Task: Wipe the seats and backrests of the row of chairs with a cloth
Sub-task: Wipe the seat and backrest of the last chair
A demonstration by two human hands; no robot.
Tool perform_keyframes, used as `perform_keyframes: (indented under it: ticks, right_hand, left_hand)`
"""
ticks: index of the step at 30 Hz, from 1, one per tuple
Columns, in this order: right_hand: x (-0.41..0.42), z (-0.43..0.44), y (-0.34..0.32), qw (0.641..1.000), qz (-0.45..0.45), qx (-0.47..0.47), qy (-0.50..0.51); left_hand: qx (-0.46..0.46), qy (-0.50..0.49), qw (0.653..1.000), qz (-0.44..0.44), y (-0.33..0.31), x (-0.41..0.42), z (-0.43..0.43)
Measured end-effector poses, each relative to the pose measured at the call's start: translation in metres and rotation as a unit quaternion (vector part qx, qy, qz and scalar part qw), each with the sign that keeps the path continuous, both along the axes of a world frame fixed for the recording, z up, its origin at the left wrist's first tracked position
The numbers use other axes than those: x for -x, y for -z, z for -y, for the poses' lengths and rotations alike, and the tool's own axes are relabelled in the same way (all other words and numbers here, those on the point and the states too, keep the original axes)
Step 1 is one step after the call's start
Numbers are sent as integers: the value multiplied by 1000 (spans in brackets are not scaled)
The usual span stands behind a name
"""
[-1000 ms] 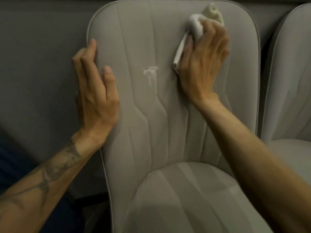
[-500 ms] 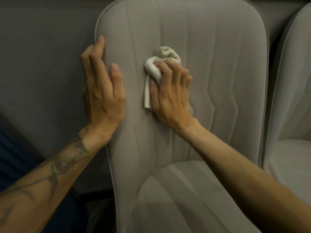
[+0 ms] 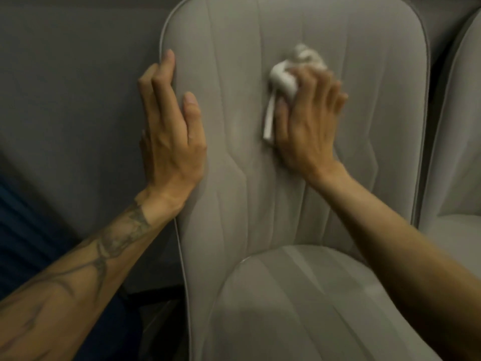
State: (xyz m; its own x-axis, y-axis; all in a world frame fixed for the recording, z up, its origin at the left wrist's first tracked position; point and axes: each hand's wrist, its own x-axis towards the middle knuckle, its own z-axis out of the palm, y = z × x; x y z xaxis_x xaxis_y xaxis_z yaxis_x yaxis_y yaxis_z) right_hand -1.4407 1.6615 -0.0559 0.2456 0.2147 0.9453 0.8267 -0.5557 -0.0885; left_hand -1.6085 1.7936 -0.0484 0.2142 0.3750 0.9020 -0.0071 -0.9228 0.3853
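Note:
A grey upholstered chair fills the view, its backrest (image 3: 234, 113) upright and its seat (image 3: 299, 308) below. My right hand (image 3: 304, 123) grips a bunched white cloth (image 3: 286, 76) and presses it against the middle of the backrest; a loose strip of the cloth hangs down beside my thumb. My left hand (image 3: 171, 131) lies flat along the backrest's left edge, fingers straight and pointing up, thumb on the front face. The right hand is blurred.
A second grey chair (image 3: 458, 152) of the same kind stands close on the right, its backrest edge almost touching the first. A grey wall (image 3: 78, 100) runs behind and to the left. Something dark blue (image 3: 26, 243) shows at the lower left.
My right hand swept the cloth from the backrest's upper right down to its centre left, over a white smear that no longer shows, then back right. The left hand has stayed on the edge.

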Motion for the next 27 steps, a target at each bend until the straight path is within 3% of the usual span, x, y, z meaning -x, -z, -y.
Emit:
perform_keyframes:
  ticks: [2,4,7,10,13,15,16,19,21,24,27]
  right_hand:
    - [-7,-4,-17,995,-21,-93,29]
    - [16,-24,-7,992,-36,-120,-5]
    - [66,-42,36,994,-23,16,-106]
    - [45,-23,28,993,23,72,-94]
    - [-3,-7,-12,998,-10,-49,28]
    - [-2,-11,-15,988,-52,-133,51]
    - [10,-19,-3,990,-64,-125,27]
    - [59,-35,51,995,-46,20,-89]
    - [57,-23,66,993,-12,67,-96]
    - [1,12,56,1000,2,20,2]
    - [-22,34,58,985,-74,-114,111]
  left_hand:
    - [1,-3,1000,2,0,0,-1]
    - [1,-3,1000,2,0,0,0]
    - [-4,-3,1000,-3,0,0,-2]
    - [-7,-5,1000,-2,0,-1,-1]
    - [-8,-5,1000,6,0,-1,-2]
    - [-5,1,1000,7,0,-2,-1]
    - [-3,4,1000,5,0,-2,-1]
    - [-3,2,1000,-4,1,0,-2]
    - [-4,1,1000,-2,0,0,-2]
    - [-8,-1,1000,-1,0,-1,-2]
    - [-15,-10,1000,2,1,-2,-3]
